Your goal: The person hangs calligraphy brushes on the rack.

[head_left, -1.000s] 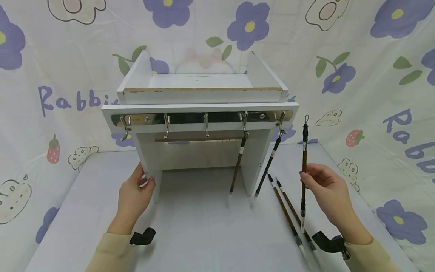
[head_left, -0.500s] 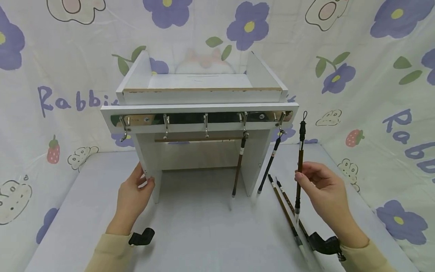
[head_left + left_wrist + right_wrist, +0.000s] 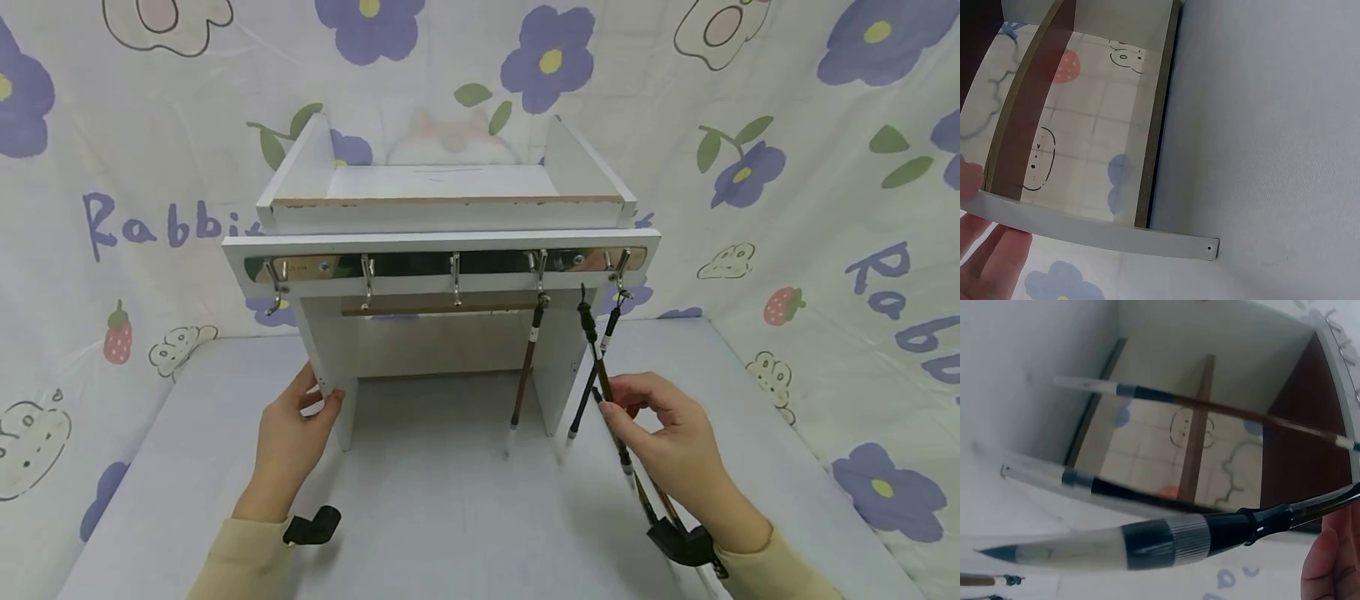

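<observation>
The right hand pinches a brush by its stick, thumb and fingers close together, in front of the right side of the white shelf. Its string loop is up and isn't on a hook. It crosses in front of a hanging brush; I can't tell if they touch. If it swings into that one, the strings could tangle, or that brush could get knocked off its hook. A loose pinch could let the stick spin or slip. The left hand holds the shelf's side; without it, a bump might make the shelf slide.
</observation>
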The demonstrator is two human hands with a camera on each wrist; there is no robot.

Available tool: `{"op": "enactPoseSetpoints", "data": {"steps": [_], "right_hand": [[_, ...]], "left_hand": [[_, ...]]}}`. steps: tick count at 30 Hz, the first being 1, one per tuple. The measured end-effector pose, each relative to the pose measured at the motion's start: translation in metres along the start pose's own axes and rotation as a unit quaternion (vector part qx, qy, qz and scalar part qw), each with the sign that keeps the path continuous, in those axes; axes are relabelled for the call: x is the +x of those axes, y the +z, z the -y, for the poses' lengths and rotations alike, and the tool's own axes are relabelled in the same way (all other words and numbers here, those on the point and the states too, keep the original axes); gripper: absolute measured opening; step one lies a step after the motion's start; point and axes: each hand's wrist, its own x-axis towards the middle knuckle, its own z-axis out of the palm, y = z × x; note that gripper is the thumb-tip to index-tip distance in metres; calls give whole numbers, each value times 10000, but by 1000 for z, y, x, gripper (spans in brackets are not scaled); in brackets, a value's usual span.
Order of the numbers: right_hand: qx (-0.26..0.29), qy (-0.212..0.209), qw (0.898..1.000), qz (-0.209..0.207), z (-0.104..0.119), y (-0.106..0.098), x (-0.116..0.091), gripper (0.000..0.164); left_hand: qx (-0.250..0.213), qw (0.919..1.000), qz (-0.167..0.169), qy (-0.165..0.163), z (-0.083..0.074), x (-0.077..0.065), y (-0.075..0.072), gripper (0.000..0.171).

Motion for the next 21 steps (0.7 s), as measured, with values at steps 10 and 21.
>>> {"op": "enactPoseSetpoints", "data": {"steps": [10,21], "right_hand": [[-111,-121,9993,327,-18,19,-3,39],[-204,-60,9987,455,-11,30,4,32]], "left_hand": [[106,9999,-69,81,0,0,1,53],[192,9997,-148,101,3,-2,3,50]]}}
